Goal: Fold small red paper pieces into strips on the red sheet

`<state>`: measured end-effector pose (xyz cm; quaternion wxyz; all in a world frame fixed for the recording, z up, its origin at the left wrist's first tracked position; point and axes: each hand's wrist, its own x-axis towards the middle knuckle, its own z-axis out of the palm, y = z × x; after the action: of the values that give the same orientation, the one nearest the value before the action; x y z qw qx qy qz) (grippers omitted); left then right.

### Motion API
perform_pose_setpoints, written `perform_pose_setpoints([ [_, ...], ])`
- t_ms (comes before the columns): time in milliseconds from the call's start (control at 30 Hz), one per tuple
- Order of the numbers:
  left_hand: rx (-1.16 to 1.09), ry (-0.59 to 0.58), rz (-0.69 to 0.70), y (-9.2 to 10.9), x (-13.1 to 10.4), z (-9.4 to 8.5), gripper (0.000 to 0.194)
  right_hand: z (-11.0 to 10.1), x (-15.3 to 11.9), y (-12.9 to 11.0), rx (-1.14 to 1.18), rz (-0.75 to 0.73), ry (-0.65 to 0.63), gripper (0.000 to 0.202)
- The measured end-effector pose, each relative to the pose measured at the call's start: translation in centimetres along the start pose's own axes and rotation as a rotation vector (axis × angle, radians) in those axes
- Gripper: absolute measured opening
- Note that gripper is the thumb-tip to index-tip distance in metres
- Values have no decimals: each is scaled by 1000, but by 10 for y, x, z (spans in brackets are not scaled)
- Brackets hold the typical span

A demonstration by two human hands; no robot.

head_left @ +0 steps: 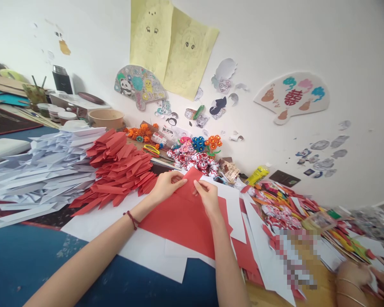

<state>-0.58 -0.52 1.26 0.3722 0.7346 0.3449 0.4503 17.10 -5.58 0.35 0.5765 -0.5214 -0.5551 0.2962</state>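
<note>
I see my left hand (167,184) and right hand (207,197) pinching the folded top of a red paper sheet (182,219), beneath a wall fan (292,99) bearing a red 囍.

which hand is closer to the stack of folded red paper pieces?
Left. The left hand rests on the red sheet right beside the red folded pile; the right hand sits further off, on the sheet's far side.

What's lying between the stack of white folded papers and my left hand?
A pile of red folded paper strips lies between the white stack and your left hand, in the head view.
</note>
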Motion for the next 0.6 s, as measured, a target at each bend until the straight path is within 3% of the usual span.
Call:
perform_pose_setpoints([
  [600, -5, -49, 5, -7, 1, 1, 34, -1, -5, -15, -93, -77, -42, 39],
])
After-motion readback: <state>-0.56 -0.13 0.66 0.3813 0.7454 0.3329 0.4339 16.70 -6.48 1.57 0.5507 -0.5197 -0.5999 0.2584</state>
